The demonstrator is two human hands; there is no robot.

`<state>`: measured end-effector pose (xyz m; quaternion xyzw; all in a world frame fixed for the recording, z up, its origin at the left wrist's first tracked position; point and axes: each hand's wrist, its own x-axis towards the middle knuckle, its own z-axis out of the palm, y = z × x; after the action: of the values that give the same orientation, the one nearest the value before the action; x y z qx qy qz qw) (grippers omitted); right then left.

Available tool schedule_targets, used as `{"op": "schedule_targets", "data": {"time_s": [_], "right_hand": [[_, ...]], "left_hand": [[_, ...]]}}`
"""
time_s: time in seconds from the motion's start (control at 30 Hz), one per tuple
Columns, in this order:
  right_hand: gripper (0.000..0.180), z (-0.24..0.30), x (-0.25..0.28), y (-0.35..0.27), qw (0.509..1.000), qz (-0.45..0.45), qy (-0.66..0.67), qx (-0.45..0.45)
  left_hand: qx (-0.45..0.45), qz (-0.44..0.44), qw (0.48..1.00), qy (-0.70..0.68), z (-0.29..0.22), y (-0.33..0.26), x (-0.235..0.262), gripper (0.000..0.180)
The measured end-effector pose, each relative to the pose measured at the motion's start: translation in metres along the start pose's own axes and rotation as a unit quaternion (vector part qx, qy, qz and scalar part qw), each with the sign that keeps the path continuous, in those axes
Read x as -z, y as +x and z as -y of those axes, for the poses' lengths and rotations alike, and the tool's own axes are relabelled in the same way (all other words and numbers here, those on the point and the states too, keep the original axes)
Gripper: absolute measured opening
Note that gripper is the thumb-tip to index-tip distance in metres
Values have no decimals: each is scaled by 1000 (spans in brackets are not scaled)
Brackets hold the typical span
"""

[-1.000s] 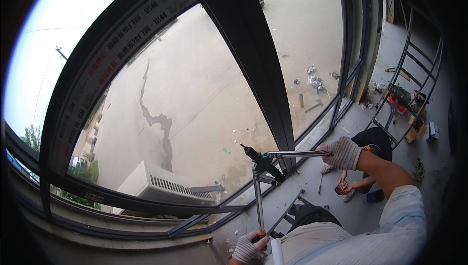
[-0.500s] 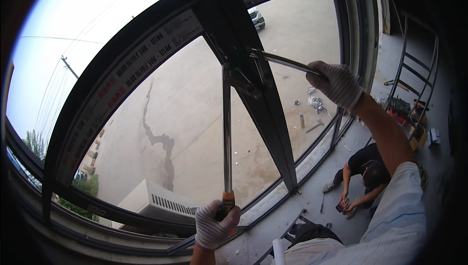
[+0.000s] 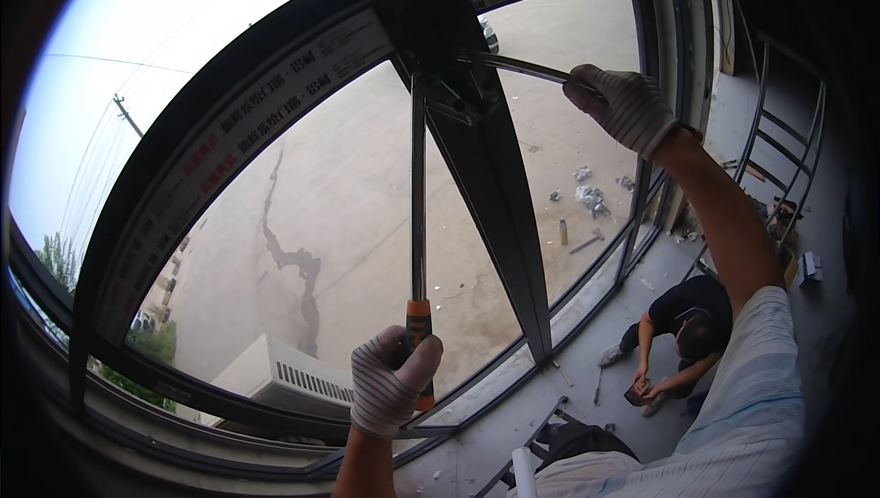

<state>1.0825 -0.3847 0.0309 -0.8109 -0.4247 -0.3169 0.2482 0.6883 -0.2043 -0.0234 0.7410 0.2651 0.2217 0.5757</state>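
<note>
Both gloved hands have risen to the frame top: left hand grips the screwdriver handle, tip at the mullion bracket, right hand closed on a thin metal bar, so fastening looks underway.

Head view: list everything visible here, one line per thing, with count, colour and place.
Screwdriver: one, orange handle, long steel shaft, upright, tip at the frame joint.
Metal rod: one, silver, top centre, running from the joint to the right hand.
Window frame: one, black, across the view.
Air-conditioner unit: one, white, outside, lower left.
Ladder: one, dark, right edge.
Crouching person: one, black shirt, on the floor, lower right.
Left hand: gloved, white, gripping the screwdriver handle.
Right hand: gloved, white, gripping the rod.
</note>
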Motion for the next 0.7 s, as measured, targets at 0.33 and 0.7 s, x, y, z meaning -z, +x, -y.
{"op": "schedule_targets", "data": {"time_s": [0.33, 0.7], "right_hand": [[38, 4, 34, 15, 998, 13, -53, 21], [33, -15, 101, 101, 867, -308, -298, 255]], "left_hand": [[27, 1, 996, -81, -9, -8, -2, 25], [-5, 120, 949, -292, -33, -16, -6, 41]]}}
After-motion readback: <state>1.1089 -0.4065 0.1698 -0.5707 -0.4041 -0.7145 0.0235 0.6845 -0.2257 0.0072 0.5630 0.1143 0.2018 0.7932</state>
